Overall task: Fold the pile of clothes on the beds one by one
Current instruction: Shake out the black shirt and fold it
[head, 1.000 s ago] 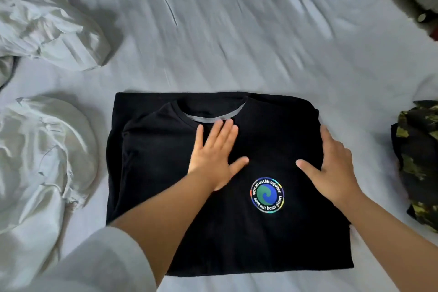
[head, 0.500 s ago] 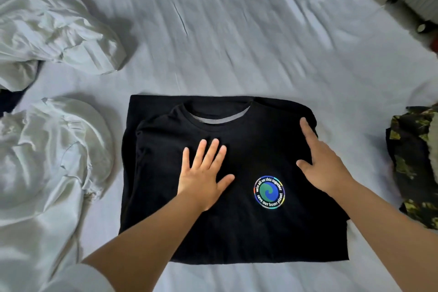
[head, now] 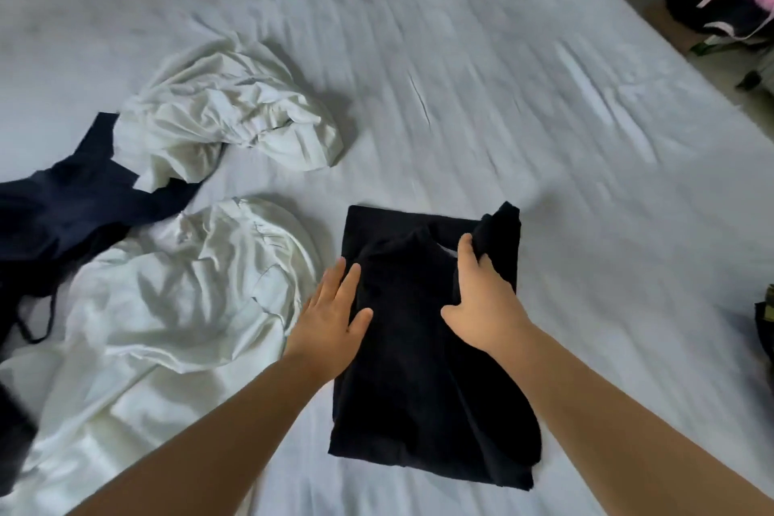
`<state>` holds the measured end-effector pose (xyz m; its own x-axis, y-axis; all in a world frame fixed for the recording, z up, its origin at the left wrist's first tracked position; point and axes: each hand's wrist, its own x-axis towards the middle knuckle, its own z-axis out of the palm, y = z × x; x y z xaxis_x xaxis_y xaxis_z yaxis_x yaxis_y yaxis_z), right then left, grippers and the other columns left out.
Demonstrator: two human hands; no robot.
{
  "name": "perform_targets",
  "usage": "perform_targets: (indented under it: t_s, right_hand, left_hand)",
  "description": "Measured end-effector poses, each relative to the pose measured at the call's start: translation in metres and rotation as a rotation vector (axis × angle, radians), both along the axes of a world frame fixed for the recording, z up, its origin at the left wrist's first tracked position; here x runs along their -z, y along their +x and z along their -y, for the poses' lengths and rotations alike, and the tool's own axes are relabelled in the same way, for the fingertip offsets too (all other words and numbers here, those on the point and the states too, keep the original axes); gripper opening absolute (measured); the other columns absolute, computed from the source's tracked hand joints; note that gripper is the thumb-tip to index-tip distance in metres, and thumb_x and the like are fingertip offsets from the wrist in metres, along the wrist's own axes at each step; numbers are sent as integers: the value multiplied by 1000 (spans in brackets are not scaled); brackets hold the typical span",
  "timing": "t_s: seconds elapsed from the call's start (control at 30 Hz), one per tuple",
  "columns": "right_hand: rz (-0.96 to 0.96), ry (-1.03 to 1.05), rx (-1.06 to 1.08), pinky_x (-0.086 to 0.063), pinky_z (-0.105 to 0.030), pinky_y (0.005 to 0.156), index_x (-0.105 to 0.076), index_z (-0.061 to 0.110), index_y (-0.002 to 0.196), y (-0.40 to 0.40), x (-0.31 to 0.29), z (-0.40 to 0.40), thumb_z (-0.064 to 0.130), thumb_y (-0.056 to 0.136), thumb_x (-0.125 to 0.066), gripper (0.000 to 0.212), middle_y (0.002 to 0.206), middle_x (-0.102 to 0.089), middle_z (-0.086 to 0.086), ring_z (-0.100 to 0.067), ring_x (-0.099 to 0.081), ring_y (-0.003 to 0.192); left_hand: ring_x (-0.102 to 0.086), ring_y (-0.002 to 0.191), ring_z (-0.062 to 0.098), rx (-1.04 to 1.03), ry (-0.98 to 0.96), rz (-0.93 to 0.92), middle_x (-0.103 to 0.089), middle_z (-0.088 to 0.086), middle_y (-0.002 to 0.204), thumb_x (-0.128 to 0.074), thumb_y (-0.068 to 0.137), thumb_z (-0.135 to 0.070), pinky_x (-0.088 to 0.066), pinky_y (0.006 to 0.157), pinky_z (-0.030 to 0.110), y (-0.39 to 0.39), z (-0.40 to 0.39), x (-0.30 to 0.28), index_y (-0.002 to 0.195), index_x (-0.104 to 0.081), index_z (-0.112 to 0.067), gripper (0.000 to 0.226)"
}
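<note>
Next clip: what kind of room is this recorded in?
Most likely a bedroom at home: a wide bed sheet fills the view, loose white garments lie crumpled on it, and bags sit on the floor beside it.

bed (head: 481,67), black shirt (head: 419,390), white garments (head: 218,117)

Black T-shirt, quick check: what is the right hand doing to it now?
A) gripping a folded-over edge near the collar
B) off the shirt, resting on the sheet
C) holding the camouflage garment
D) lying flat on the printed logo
A: the right hand curls round a raised fold of the black T-shirt near the collar; the left hand lies flat on its left side.
</note>
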<state>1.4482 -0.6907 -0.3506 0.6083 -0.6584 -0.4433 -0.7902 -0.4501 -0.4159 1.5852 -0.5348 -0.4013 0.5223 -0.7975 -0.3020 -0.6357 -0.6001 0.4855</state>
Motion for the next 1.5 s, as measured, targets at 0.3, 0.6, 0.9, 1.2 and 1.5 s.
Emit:
perform_targets:
  t_s: [0.3,0.6,0.9,1.2,1.5]
  right_hand:
    - [178,20,-145,-32,-26,107,-24,25,149,55,29,-55,8,97,-42,58,157,-20,3,-16,-33,138]
    - [-291,-194,-39,2,-54,115,16,38,146,-9,98,-45,64,93,-20,70,156,26,-7,-33,22,143]
    - [-255,-187,-32,7,-54,114,17,31,148,-7,110,-34,62,93,-15,70,157,23,-7,-31,25,142]
    - [-139,-159,-29,15,-48,113,31,29,135,18,123,-24,64,92,-13,71,149,35,-1,-22,39,132]
    - [-116,-162,-57,27,-44,107,35,35,134,13,136,-25,72,76,14,73,141,46,4,-21,46,129]
  left_hand:
    - [-20,144,13,-19,27,-112,-10,-7,159,-34,102,-27,-21,114,28,40,-38,17,151,-17,-25,52]
    - [49,128,22,276,146,182,47,-7,144,-13,67,-86,38,98,50,-15,-16,56,130,35,-52,87]
    - [15,146,21,75,91,177,11,2,159,-23,92,-64,6,117,42,41,63,61,150,5,-35,70]
    - [-57,91,14,-281,-190,37,-57,-4,106,-55,94,-28,-41,72,23,72,122,64,103,-68,-20,18]
    - [-47,47,0,-198,-178,-461,-52,-15,53,-54,93,-35,-39,49,12,103,141,55,74,-64,-19,27]
